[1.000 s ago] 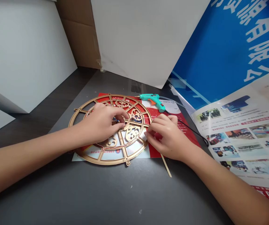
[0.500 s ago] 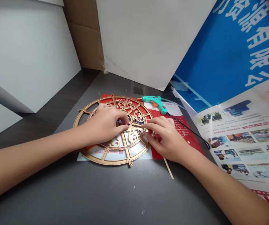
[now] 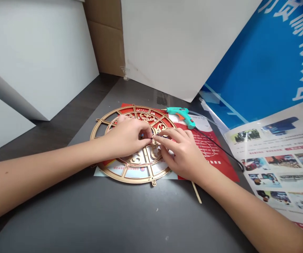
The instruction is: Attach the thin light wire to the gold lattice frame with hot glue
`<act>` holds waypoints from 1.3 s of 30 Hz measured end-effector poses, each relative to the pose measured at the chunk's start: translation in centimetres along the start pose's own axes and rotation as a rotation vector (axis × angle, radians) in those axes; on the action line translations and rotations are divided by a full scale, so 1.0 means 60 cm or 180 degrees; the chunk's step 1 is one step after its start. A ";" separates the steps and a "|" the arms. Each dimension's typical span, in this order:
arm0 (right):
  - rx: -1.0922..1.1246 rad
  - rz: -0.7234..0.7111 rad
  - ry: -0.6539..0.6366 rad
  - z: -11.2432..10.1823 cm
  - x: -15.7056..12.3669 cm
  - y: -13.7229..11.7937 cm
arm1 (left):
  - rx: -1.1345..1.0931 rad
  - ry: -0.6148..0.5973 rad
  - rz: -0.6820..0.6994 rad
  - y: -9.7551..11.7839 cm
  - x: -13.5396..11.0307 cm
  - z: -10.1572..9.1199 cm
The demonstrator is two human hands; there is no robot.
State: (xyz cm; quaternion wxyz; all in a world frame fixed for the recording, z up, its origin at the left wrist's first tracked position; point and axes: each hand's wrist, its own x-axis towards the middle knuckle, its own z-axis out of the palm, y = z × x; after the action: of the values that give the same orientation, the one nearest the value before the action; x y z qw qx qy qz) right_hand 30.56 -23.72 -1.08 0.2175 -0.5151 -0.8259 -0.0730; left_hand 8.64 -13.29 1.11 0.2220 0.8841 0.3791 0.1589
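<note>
A round gold openwork frame point(image 3: 132, 180) with spokes and scroll ornaments lies flat before me. My left hand point(image 3: 130, 135) reaches over its middle, thumb and forefinger pinched near the hub; whatever they hold is too small to name. From the right side, my right hand point(image 3: 181, 149) leans over the frame with its fingers stretched out and thumb apart. Its index fingertip meets the left pinch, or comes very close to it. I make out nothing in the right hand. Both hands cover parts of the scrollwork.
Behind the frame's right side lies a teal glue gun point(image 3: 184, 115), its black cord point(image 3: 221, 147) trailing right. Red printed sheets point(image 3: 222, 165) lie under the frame. A thin wooden stick point(image 3: 197, 193) pokes out below my right hand. White panels point(image 3: 180, 45) and a photo poster point(image 3: 278, 175) surround the grey table point(image 3: 109, 218).
My right hand has shifted from the frame's right part toward the hub, its fingertips now beside the left pinch. The left hand keeps its pinch. The whole view has shifted slightly.
</note>
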 end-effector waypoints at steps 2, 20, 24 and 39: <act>0.0005 -0.0054 -0.0008 0.003 -0.001 0.001 | -0.0012 0.0039 -0.0031 0.000 0.000 0.004; 0.0223 0.0293 0.0299 0.007 -0.005 0.008 | -0.0010 0.0072 0.0032 0.015 0.001 -0.002; 0.0050 0.0428 0.0410 -0.001 -0.008 0.021 | 0.0109 0.0184 -0.0072 0.023 0.000 -0.021; -0.0427 0.1240 -0.0052 -0.042 0.001 0.031 | 0.1222 0.0365 -0.1107 -0.088 0.055 -0.059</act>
State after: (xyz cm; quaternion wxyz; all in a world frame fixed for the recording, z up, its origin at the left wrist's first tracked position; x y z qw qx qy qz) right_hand 32.88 -23.67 1.03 0.1860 -0.6790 -0.7056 -0.0803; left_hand 6.07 -6.65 1.79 0.0522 0.8212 0.5605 0.0934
